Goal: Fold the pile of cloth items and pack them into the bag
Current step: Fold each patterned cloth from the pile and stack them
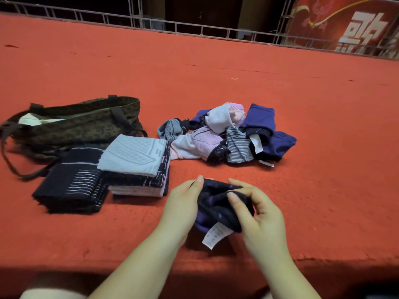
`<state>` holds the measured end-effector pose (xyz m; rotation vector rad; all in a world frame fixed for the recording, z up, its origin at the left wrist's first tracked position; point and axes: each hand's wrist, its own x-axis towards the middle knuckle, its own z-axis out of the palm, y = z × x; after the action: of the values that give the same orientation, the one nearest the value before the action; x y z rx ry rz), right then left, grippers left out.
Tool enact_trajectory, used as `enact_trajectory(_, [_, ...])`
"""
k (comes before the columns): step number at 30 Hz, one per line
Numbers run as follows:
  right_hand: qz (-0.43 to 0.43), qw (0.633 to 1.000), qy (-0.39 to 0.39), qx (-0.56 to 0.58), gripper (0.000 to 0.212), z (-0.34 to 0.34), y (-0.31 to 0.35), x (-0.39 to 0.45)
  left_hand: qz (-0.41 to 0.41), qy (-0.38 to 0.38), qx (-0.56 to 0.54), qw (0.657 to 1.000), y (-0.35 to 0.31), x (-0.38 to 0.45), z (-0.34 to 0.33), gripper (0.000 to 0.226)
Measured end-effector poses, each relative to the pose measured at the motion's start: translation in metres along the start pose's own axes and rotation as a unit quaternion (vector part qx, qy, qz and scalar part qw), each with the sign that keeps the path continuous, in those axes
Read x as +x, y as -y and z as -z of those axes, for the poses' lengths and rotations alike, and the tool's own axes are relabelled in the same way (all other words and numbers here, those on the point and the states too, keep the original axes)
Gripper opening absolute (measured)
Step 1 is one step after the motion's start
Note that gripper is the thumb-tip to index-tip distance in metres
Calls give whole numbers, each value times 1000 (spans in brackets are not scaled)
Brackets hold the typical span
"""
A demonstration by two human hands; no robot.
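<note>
Both hands work a small dark navy cloth [218,203] just above the red table [237,72], near its front edge. The left hand [183,203] grips the cloth's left side, thumb up along the top edge and fingers tucked behind it. The right hand [259,210] pinches the right side, its fingers curled over the bunched fabric. A white care label [213,235] hangs from the cloth's lower edge (its print is too small to read).

Beyond the hands lies the unfolded pile [228,134] of purple, pink, grey and striped pieces, tangled together. To its left sit two folded stacks side by side: a taller one [138,167] topped by a pale blue piece, and a dark navy one [71,186] with thin white stripes, touching it. Behind the stacks the brown patterned bag [82,124] lies on its side, mouth open toward the left, with something white showing inside and its straps trailing onto the table.
</note>
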<state>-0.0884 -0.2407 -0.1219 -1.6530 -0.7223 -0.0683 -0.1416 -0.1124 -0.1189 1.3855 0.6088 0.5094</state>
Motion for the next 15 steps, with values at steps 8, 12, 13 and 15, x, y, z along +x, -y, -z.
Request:
enact_trajectory(8, [-113,977,-110,143,21,10,0,5,73,-49,-17,996,20,9,19,32])
enact_trajectory(12, [-171,943,-199,204,24,24,-8,11,86,-109,-86,987,18,8,29,29])
enact_trajectory(13, [-177,937,-216,208,25,30,-11,13,87,-115,-92,985,17,8,32,28])
enact_trajectory(15, [-185,934,-236,197,26,39,-18,14,84,-117,-98,985,17,5,36,29])
